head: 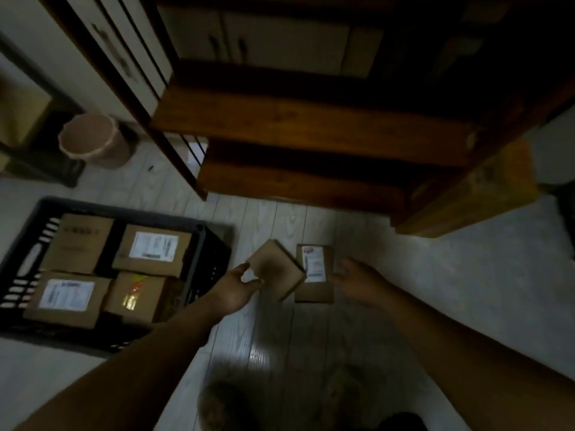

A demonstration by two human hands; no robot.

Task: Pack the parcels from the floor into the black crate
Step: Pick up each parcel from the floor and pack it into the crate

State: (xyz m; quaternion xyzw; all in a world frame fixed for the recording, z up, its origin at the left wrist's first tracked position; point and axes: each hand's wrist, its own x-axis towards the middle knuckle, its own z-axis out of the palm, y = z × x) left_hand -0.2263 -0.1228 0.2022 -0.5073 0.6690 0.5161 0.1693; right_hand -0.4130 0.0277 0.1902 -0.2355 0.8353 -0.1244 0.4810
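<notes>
A black crate (214, 253) stands on the floor at the left with several cardboard parcels inside, some with white labels. My left hand (236, 287) pinches a small plain cardboard parcel (277, 270) by its left edge and holds it tilted just above the floor, right of the crate. Another flat parcel (314, 287) with a white label lies on the floor right behind it. My right hand (357, 279) hovers beside that labelled parcel with its fingers spread and holds nothing.
A dark wooden shelf unit (311, 126) looms over the floor at the back. A brown box (473, 191) sits under its right side. A pinkish waste bin (93, 141) stands at the back left. Pale floorboards (435, 290) stretch to the right.
</notes>
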